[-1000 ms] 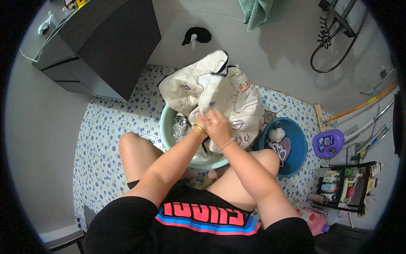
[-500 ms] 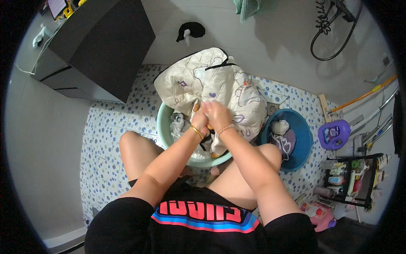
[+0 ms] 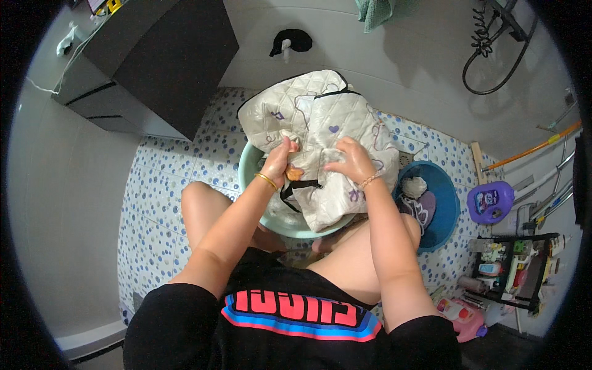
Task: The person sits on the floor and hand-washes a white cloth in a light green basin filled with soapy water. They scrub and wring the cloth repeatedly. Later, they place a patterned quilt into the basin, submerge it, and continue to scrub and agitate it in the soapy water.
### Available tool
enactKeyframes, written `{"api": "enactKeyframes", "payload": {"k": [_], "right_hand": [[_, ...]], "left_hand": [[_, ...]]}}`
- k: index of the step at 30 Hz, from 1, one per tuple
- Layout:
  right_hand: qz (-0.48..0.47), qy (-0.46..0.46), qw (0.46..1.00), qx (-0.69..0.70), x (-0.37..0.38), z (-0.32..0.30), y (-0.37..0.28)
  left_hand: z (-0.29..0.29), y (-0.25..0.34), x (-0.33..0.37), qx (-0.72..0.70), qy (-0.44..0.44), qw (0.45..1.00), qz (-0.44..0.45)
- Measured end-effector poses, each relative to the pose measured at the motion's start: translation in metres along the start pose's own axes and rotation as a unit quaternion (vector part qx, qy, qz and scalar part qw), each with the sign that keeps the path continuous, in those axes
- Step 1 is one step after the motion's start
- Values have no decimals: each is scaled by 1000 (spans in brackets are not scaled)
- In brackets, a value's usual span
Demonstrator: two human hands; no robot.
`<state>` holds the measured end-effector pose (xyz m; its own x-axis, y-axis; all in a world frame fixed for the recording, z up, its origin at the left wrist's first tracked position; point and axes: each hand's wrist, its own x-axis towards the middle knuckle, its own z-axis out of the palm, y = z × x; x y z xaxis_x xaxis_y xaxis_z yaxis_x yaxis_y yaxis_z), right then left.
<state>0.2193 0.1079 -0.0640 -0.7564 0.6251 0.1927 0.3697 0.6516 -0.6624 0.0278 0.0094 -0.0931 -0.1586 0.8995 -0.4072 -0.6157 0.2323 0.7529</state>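
A cream quilted cloth (image 3: 330,197) with black edging, purple hearts and a small orange-brown figure lies heaped over a mint-green basin (image 3: 245,176) between my knees. My left hand (image 3: 276,161), with a gold bangle at the wrist, is closed on a fold at the cloth's left side. On the right side, my right hand (image 3: 356,161) grips another part, its thumb and fingers bent into the fabric. A black strap (image 3: 302,186) shows on the cloth between my hands. What lies under the cloth in the basin is mostly hidden.
At the right stands a blue tub (image 3: 449,206) with shoes (image 3: 425,206) in it. Beyond are a purple jug (image 3: 490,202), a mop with an orange pole (image 3: 533,148), a black rack of bottles (image 3: 517,268) and a pink jug (image 3: 462,314). A dark cabinet (image 3: 166,55) fills the far left.
My hands were together, blurred, at the middle of the cloth. They have moved apart to either side, and the cloth's front part now spreads between them over the basin.
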Motion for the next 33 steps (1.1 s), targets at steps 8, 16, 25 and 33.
{"api": "enactKeyframes", "payload": {"k": [8,16,25,33], "right_hand": [[94,174,946,256,3,7,3],[-9,95,991,-94,-13,74,-51],[-1,105,986,-133,-2,74,-56],[-36,151,978,-138,1,82,-52]], "left_hand": [[0,-27,-7,106,-98,983,113],[30,-61,10,-119,18,992,42],[28,-45,21,-122,130,983,38],[14,-59,41,-41,164,985,40]]}}
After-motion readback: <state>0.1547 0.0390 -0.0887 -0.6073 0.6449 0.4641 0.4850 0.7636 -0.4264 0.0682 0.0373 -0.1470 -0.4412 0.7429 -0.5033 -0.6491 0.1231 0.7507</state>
